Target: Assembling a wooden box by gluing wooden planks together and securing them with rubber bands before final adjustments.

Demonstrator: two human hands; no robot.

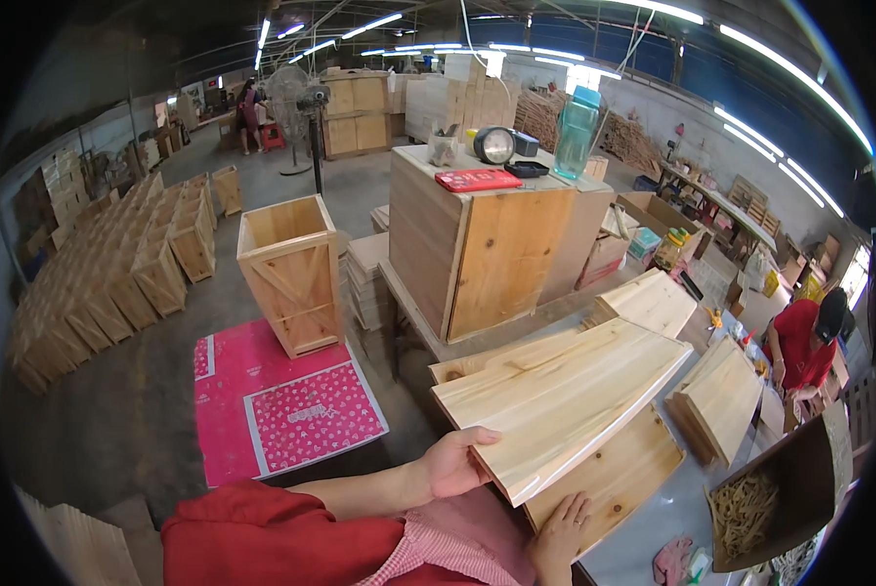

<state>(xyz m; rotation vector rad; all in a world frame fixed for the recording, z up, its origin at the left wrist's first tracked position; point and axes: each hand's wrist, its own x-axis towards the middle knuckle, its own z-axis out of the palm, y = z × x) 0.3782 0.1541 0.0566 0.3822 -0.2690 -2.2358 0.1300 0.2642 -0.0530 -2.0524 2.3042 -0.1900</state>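
My left hand (457,461) grips the near left corner of a pale wooden panel (565,386), thumb on top and fingers underneath. This panel is wide, tapers slightly and is held tilted over other boards. Under it lies a second wooden panel (619,479) with a raised edge and dark knots, partly hidden by the upper one. My right hand (563,532) rests on the near end of that lower panel, fingers stretched out and holding nothing. Behind the upper panel, more wooden panels (650,301) lie on the worktable (619,559).
A cardboard box (794,488) of thin wood strips stands at the right, near a pink cloth (672,562). Stacked panels (723,396) lie beyond it. A wooden crate (291,278) stands on pink cardboard (233,391) at the left. A co-worker (799,342) sits far right.
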